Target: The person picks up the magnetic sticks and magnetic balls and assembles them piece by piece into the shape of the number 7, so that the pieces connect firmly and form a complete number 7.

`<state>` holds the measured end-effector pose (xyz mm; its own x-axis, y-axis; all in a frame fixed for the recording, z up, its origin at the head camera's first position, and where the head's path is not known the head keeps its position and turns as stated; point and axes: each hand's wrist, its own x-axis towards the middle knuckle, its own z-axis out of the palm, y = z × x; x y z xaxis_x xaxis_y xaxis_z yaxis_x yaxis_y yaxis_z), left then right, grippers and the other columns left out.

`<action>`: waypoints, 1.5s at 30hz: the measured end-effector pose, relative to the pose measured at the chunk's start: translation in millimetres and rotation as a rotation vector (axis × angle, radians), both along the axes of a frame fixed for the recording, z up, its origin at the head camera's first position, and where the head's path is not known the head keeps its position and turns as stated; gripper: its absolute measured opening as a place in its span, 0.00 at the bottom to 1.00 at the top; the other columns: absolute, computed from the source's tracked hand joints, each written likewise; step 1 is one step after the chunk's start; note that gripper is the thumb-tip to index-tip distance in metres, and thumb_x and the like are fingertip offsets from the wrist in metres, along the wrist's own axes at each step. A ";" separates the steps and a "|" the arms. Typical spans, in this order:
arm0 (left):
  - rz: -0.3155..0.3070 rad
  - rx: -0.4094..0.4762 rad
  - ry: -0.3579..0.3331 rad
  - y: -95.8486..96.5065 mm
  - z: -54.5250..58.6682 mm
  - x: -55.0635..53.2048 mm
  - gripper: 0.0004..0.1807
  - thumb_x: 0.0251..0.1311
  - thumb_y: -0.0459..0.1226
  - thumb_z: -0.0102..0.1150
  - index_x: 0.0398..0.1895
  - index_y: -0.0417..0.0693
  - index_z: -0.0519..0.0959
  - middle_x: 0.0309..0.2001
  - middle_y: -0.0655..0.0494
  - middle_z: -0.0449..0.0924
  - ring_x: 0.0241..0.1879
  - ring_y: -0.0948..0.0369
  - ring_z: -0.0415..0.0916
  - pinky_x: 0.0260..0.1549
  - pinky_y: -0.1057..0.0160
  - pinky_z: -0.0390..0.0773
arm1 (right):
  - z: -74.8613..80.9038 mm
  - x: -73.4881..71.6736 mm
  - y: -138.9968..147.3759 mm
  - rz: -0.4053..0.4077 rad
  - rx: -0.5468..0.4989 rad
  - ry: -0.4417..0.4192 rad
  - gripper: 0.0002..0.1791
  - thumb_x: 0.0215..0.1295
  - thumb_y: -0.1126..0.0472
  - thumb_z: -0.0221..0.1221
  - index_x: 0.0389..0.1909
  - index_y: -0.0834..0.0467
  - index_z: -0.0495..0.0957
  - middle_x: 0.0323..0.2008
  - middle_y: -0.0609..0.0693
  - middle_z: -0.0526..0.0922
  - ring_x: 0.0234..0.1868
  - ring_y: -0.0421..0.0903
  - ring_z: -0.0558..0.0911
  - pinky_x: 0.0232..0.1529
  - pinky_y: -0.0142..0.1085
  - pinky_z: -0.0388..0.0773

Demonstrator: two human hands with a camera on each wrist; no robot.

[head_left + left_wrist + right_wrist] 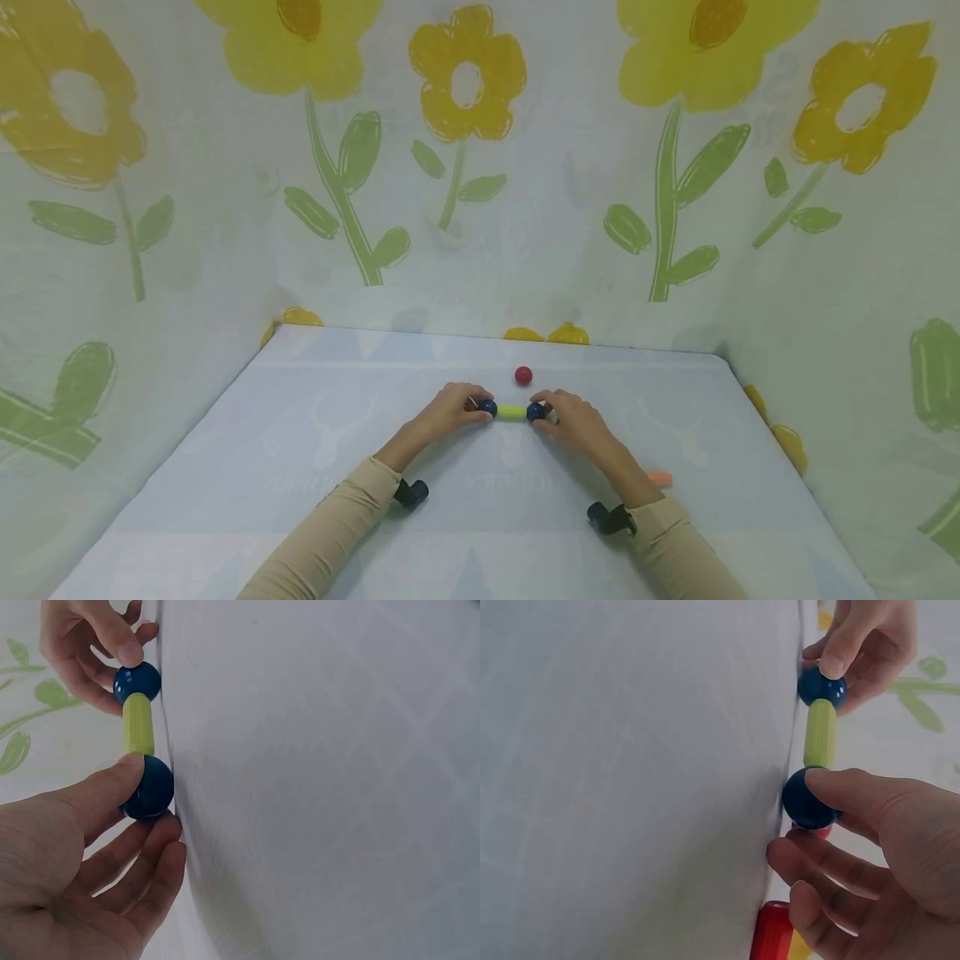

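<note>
A short yellow-green ribbed rod (512, 412) lies between two dark blue balls, one touching each end. My left hand (456, 406) pinches the left blue ball (488, 408) between thumb and fingers. The right blue ball (536, 412) is pinched the same way by my right hand (573, 421). The wrist views show each thumb pressed on its ball, with the rod (138, 724) in line between them. A glossy red ball (523, 375) sits on the table just beyond the rod, touched by neither hand.
A coral-coloured rod (660, 478) lies by the right forearm, partly hidden behind it. In the right wrist view a red cylinder (772, 934) appears below the fingers. The pale table (480, 508) is bordered by flower-printed cloth walls (540, 267) at the back and sides.
</note>
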<state>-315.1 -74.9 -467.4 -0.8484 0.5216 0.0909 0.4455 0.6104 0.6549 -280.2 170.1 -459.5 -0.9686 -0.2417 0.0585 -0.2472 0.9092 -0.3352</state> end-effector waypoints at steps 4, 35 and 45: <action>0.002 -0.005 -0.003 -0.1 0.3 0.7 0.19 0.59 0.38 0.67 0.53 0.42 0.82 0.46 0.51 0.86 0.38 0.63 0.80 0.42 0.66 0.82 | 2.4 2.5 3.6 -0.016 -0.002 -0.016 0.23 0.60 0.53 0.68 0.56 0.48 0.78 0.43 0.49 0.84 0.41 0.45 0.79 0.44 0.43 0.80; 0.025 -0.036 -0.043 2.9 2.3 -3.1 0.20 0.60 0.40 0.66 0.55 0.44 0.81 0.47 0.51 0.85 0.38 0.63 0.79 0.44 0.65 0.82 | 31.2 64.4 100.4 0.124 -0.031 0.040 0.20 0.59 0.58 0.68 0.53 0.54 0.79 0.40 0.48 0.84 0.38 0.42 0.81 0.37 0.35 0.81; 0.013 -0.024 -0.032 0.8 0.1 -4.5 0.20 0.60 0.40 0.66 0.55 0.44 0.81 0.46 0.51 0.85 0.37 0.63 0.78 0.42 0.66 0.82 | 25.5 83.6 115.5 0.110 -0.031 0.004 0.22 0.57 0.55 0.69 0.54 0.53 0.80 0.43 0.49 0.84 0.47 0.51 0.81 0.46 0.48 0.82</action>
